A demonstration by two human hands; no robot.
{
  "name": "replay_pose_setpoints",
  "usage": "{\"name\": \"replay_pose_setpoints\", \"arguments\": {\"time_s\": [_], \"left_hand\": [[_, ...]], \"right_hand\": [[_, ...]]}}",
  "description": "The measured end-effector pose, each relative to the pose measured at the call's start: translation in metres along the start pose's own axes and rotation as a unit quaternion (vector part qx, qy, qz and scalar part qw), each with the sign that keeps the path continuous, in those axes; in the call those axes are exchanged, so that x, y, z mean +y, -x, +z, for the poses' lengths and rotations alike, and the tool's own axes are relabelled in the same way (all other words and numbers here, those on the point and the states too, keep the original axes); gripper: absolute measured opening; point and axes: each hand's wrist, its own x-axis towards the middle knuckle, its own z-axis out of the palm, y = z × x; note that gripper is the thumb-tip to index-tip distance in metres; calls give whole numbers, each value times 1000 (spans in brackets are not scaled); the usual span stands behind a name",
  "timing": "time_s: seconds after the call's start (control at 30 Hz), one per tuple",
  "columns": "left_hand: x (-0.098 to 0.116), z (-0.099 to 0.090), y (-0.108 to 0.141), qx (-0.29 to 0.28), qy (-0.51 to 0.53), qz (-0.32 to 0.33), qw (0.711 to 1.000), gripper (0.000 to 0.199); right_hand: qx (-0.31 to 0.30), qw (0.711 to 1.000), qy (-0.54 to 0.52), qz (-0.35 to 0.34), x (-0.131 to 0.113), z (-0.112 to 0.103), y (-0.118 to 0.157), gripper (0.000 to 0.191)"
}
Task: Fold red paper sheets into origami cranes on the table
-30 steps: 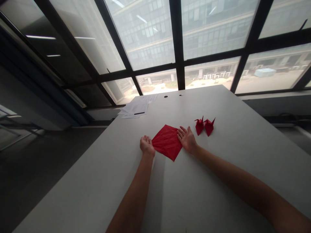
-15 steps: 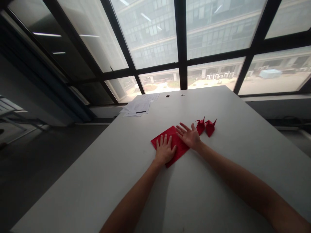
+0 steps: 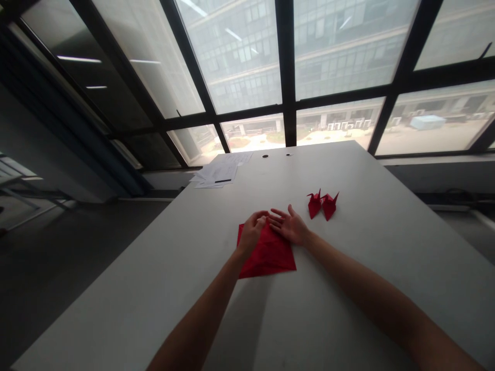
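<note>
A red sheet of paper (image 3: 268, 255) lies on the white table, its near edge facing me. My left hand (image 3: 252, 233) is over its far left part, fingers curled and thumb drawn in, pinching at the far edge; the exact contact is partly hidden. At the far right side of the sheet rests my right hand (image 3: 291, 228), fingers stretched out and thumb raised, its little-finger side down on the paper. Two folded red paper cranes, a left one (image 3: 314, 206) and a right one (image 3: 329, 207), stand side by side beyond my right hand.
Loose printed sheets (image 3: 216, 172) with a dark pen-like strip (image 3: 223, 181) on them lie at the table's far left. Two small holes are near the far edge of the white table (image 3: 154, 288). Large dark-framed windows (image 3: 288, 77) rise behind it.
The red paper has turned from a diamond to a squarer position and come slightly nearer. My left hand went from flat and spread to curled at the far edge. My right hand shifted slightly left and nearer.
</note>
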Motion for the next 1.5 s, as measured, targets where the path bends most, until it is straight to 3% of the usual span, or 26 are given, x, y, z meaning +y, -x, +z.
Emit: {"name": "replay_pose_setpoints", "arguments": {"time_s": [0.07, 0.13, 0.27, 0.33, 0.43, 0.5, 0.57, 0.7, 0.87, 0.97, 1.1, 1.17, 1.27, 1.37, 1.5], "left_hand": [[-21, 21, -13, -7, 45, -5, 999, 19], [-40, 33, -24, 12, 167, -35, 985, 18], [-60, 31, -35, 29, 272, -87, 958, 18], [-61, 23, -34, 34, 262, -100, 959, 18], [-56, 10, -26, 47, 240, -113, 963, 16], [-51, 4, -18, 52, 221, -115, 967, 16], [-46, 3, -13, 35, 223, -106, 968, 15], [-42, 21, -17, -13, 227, -81, 970, 10], [-59, 42, -36, -62, 214, -149, 963, 19], [-64, 33, -37, -49, 228, -161, 959, 18], [-60, 12, -26, -42, 191, -157, 968, 20], [-58, 8, -18, -33, 139, -114, 983, 26], [-62, 14, -10, -20, -1, 33, 999, 43], [-68, 27, -5, -45, -186, 138, 972, 56], [-69, 36, -2, -81, -290, 161, 940, 27]], "right_hand": [[-37, 999, 2, -40, -6, 1, 3, 61], [-44, 994, 29, -94, -19, 4, 6, 58], [-10, 955, 186, -231, -70, 14, 16, 40], [47, 895, 319, -309, -103, 17, 24, 37], [235, 720, 482, -441, -146, 13, 38, 37], [309, 619, 582, -428, -163, 6, 46, 36], [347, 571, 654, -356, -170, -2, 49, 38], [372, 515, 739, -224, -162, -10, 44, 40], [349, 498, 768, -200, -149, -3, 35, 10], [307, 505, 780, -203, -145, 8, 38, 14], [227, 536, 791, -189, -140, 30, 46, 16], [200, 547, 793, -179, -135, 42, 49, 16], [180, 555, 795, -168, -123, 59, 55, 15], [172, 554, 798, -161, -107, 69, 59, 16], [151, 560, 802, -143, -91, 70, 62, 15]]}}
